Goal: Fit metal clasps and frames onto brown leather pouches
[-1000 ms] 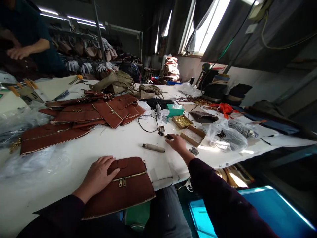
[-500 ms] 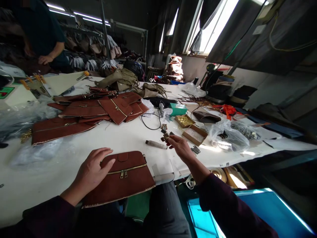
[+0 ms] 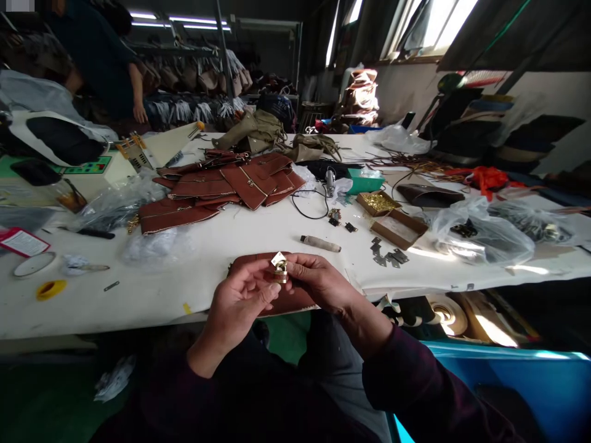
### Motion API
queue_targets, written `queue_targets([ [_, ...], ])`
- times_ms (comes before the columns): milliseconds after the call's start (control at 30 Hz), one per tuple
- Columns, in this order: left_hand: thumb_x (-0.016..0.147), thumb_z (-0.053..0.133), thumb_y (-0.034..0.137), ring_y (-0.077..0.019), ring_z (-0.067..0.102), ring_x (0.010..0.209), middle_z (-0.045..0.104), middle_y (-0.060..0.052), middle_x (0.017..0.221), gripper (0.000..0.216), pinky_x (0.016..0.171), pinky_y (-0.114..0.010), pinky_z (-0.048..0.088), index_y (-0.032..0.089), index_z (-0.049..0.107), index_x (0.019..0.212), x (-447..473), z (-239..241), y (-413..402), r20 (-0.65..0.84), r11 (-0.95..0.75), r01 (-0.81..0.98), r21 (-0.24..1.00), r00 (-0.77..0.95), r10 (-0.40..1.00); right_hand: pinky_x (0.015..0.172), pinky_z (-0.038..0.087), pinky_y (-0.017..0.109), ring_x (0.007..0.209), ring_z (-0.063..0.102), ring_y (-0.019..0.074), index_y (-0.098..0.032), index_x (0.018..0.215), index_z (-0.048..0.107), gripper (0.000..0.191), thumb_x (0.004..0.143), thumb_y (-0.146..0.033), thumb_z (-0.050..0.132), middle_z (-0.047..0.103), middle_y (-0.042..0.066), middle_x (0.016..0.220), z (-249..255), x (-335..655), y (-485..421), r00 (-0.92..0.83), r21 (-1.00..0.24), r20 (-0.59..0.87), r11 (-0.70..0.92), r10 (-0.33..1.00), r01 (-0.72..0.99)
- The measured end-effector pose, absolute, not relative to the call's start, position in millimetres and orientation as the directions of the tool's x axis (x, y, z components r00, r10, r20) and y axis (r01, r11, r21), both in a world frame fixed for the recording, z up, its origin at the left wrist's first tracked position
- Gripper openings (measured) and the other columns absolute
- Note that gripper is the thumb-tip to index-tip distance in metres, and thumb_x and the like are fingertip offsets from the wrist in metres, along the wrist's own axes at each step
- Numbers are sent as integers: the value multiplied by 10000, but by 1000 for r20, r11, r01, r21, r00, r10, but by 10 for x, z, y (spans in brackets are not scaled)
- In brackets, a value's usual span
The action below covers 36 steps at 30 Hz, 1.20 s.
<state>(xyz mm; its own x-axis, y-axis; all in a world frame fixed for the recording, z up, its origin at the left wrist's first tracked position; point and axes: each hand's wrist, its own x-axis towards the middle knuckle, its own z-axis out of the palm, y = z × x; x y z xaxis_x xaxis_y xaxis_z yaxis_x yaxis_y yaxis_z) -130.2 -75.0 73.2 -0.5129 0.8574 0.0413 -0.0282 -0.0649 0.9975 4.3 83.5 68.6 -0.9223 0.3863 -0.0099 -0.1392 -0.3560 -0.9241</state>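
A small gold-coloured metal bag lock [image 3: 280, 274] with a flat, pale metal plate at its top is held up between my hands. My right hand [image 3: 325, 282] pinches it from the right side. From the left, the thumb and fingers of my left hand [image 3: 237, 303] close on it as well. Just beneath both hands lies a brown leather bag panel [image 3: 295, 300] at the table's front edge, mostly covered by them. Beyond it rests a pale, worn tool handle [image 3: 322, 243]. Several dark metal plates [image 3: 388, 253] lie to the right.
Brown zipped leather pieces [image 3: 221, 184] are heaped at the back left. On the right stand a box of small gold fittings [image 3: 378, 202], an open cardboard box [image 3: 401, 230] and a clear plastic bag [image 3: 484, 234]. Another person [image 3: 101, 67] stands at the far left.
My right hand has come back from the metal fittings to the middle with the lock. My left hand has left the panel's surface and joined it. The view has swung left.
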Motion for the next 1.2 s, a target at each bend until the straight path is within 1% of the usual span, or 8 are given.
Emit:
queue_targets([
  [133,833,890,447,-184,750,787,793,-74,1019,555,624,-280,630,170,698,1274,-1254,689,-792,68,-91,-14,996,-549,833,711,500,271,728,608,144,-164,966,796,337,911,-492,847,697,27,832,696,42,770,-925,-920,-5,-365,379,-144],
  [300,971,753,488,-176,724,773,772,-82,1022,473,613,-277,618,152,716,1301,-1324,685,-795,117,-140,-6,990,-525,843,726,513,268,750,605,145,-166,944,791,346,912,-507,843,713,38,882,717,69,746,-931,-923,12,-354,365,-151],
  [400,969,764,478,-191,731,826,760,-77,1027,475,634,-273,619,158,728,1319,-1404,724,-762,131,-137,27,990,-512,849,688,519,258,723,601,140,-166,948,792,354,878,-504,873,715,38,887,714,84,728,-928,-903,-14,-403,372,-148],
  [567,896,861,422,-193,734,992,736,-65,1194,440,856,-284,617,241,785,1290,-1506,786,-668,187,-143,132,981,-433,882,634,514,229,653,599,106,-154,945,801,363,846,-489,902,691,20,853,685,84,675,-939,-853,-18,-494,345,-165],
  [733,943,815,414,-218,716,1114,742,-68,1253,305,1015,-330,576,249,825,1199,-1524,749,-598,166,-156,56,986,-349,922,625,511,206,659,610,94,-158,890,799,328,853,-468,898,692,16,863,639,93,629,-938,-815,-29,-552,345,-177],
  [933,924,835,410,-196,725,1042,783,-71,1217,270,960,-313,576,220,819,1115,-1442,740,-553,111,-124,-4,992,-419,901,631,511,218,663,635,102,-195,1060,784,418,818,-509,913,727,8,863,566,129,504,-895,-821,-153,-558,419,-122],
  [1100,848,893,455,-172,709,841,794,-59,949,328,764,-266,583,172,813,992,-1419,781,-498,-32,35,-4,999,-536,843,703,524,259,736,644,128,-205,1058,771,392,780,-415,949,720,-11,857,474,157,364,-760,-917,-30,-320,649,-237],
  [1200,849,873,510,-150,670,716,777,-57,872,390,657,-254,558,154,814,995,-1438,791,-480,-93,109,1,994,-519,850,715,537,286,734,671,145,-197,1006,789,305,859,-451,876,739,5,863,418,180,356,-754,-906,-33,-338,656,-254],
])
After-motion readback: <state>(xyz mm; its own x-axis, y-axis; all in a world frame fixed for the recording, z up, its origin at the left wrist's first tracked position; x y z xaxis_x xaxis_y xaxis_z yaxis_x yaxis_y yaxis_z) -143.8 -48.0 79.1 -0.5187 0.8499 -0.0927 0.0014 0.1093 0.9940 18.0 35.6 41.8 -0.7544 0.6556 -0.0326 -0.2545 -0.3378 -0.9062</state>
